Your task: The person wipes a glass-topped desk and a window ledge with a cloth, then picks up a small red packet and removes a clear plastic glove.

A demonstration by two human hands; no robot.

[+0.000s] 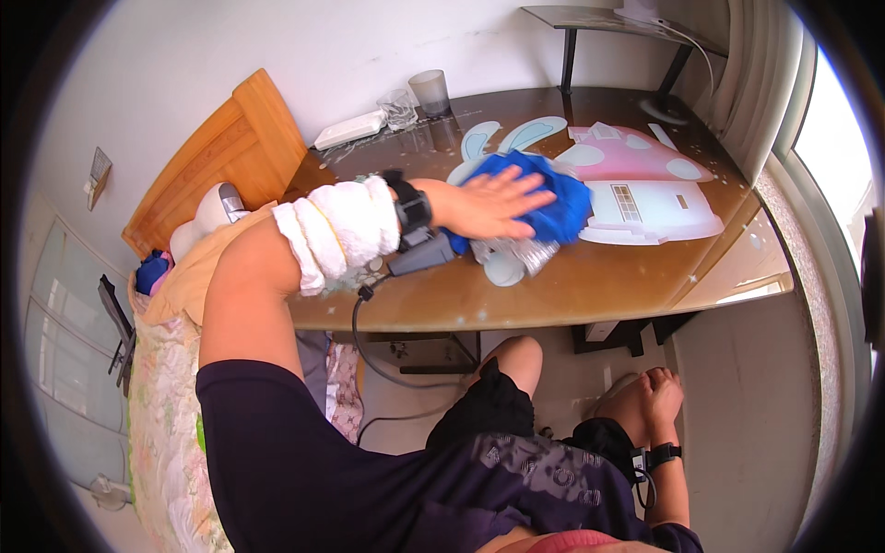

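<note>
My left hand (498, 203) lies with spread fingers on a crumpled blue cloth (564, 207) on the glossy brown desk. The cloth covers part of a rabbit-eared printed shape (533, 134) on the desktop. Shiny silvery material (521, 255) shows below the cloth; I cannot make out what it is. A black strap device (412, 214) and a white towel-like wrap (336, 229) go round my left forearm. A grey cable connector (422, 256) hangs beside the wrist. My right hand (662, 398) rests on my right knee, its fingers curled, with nothing visible in them.
Beside the cloth lies a pink-and-white mushroom-house print (653, 212). At the back stand a grey cup (430, 92), a clear glass (397, 109) and a white box (350, 130). A dark raised shelf (618, 22) is at the back right. The cable (358, 334) hangs past the desk's front edge.
</note>
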